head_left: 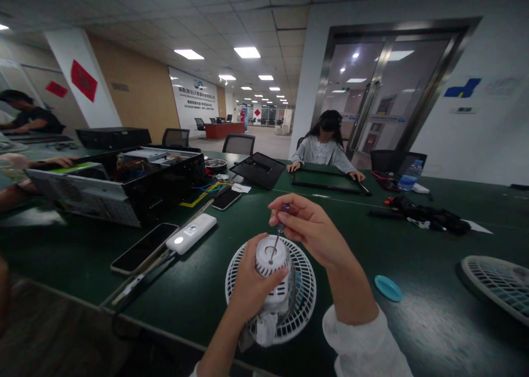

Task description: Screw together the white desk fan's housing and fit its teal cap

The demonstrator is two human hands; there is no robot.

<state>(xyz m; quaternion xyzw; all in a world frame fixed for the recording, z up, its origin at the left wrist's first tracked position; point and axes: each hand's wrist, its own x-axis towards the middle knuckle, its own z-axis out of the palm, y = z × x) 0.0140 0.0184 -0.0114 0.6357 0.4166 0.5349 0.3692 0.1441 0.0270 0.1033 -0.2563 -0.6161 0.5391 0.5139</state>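
Your left hand [252,286] wrapped tight round fan motor [270,260] to stop it spinning; your right hand [314,228] pinched screwdriver [278,237], tip down in motor top.

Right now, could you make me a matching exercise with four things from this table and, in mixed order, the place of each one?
Things:
1. screwdriver
2. white motor housing
3. blue disc
4. water bottle

Places:
A. flat on the table, right of the fan grille
B. in the right hand
C. at the far side of the table
D. gripped by the left hand

Pairs: 1-B, 2-D, 3-A, 4-C.
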